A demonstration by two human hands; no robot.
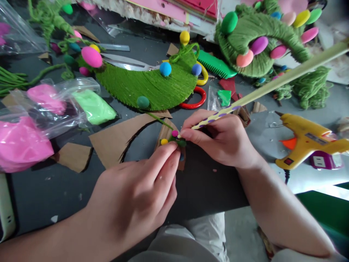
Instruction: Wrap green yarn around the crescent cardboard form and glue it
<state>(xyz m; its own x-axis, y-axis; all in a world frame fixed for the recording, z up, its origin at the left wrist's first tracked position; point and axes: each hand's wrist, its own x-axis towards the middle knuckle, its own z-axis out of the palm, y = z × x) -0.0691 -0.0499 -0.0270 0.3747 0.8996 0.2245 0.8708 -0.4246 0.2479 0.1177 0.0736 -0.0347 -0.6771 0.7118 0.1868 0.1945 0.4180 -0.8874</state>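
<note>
My left hand (139,189) has its fingers pinched on a small green ornament (173,140) set with tiny pink and yellow balls. A thin green strand runs from it up to the large green yarn-wrapped crescent (152,85), which carries coloured balls. In my right hand (218,136) is a long pale yellow stick (261,92) with purple dots, gripped near its lower end like a pen. The stick's tip meets or nearly meets the ornament beside the pink ball. Fingers hide part of the ornament.
Scissors with red and yellow handles (194,105) lie partly under the crescent. A green comb (216,64) and another yarn-wrapped piece (245,40) are behind. A yellow glue gun (305,136) rests at right. Clay bags (94,105) and cardboard scraps (75,156) lie left.
</note>
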